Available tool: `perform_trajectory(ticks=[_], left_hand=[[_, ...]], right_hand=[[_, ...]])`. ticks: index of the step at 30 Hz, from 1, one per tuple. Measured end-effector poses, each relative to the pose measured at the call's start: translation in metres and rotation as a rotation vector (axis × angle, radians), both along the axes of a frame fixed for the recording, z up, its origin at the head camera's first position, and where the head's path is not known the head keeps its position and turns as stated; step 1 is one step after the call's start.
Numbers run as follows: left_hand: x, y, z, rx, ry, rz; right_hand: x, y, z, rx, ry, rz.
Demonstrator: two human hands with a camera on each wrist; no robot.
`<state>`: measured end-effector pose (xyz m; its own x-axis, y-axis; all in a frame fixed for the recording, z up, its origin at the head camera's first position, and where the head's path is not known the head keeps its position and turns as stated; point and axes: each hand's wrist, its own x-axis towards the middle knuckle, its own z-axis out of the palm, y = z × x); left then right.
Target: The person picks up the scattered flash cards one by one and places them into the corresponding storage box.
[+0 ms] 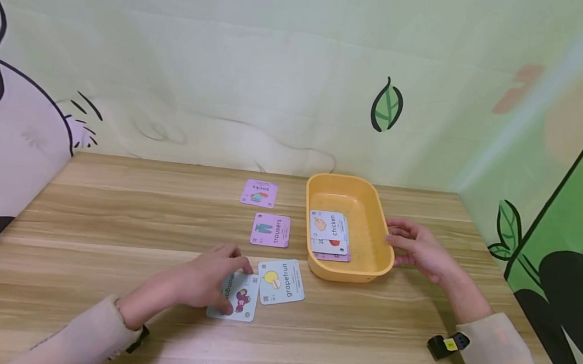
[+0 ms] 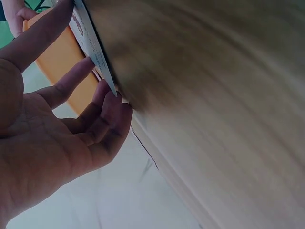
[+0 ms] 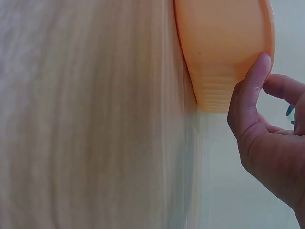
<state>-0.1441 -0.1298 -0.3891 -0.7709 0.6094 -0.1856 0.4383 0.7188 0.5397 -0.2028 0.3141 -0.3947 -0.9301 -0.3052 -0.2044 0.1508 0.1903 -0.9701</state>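
Note:
My left hand (image 1: 202,279) grips a pale blue flash card (image 1: 243,300) with purple fruit on it, thumb on one edge and fingers along the opposite one. In the left wrist view this card (image 2: 97,47) appears edge-on between thumb and fingers; part of its word is hidden. Right beside it lies the grapefruit card (image 1: 281,282). On the right, my right hand (image 1: 419,249) holds the side rim of a yellow plastic bin (image 1: 366,260). The right wrist view has the thumb (image 3: 257,71) against the bin's wall, close to the rim.
Inside the bin, the chicken card (image 1: 326,225) overlaps other cards against the left wall. Left of the bin lie the purple trousers card (image 1: 271,230) and socks card (image 1: 259,193). A printed wall covering (image 1: 217,90) stands behind the wooden table (image 1: 137,207).

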Motion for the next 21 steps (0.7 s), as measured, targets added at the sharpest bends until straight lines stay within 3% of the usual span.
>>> perform_trajectory(ticks=[14,21], left_hand=[[-0.0046,-0.0015,-0.0003,0.013,-0.042,0.054],[-0.0097,-0.0094,-0.0003,0.071,-0.075,0.087]], right_hand=[[-0.0007,0.0003,-0.0003,0.003,0.001,-0.003],[-0.0004,0.0005,0.0001,0.009,-0.001,-0.005]])
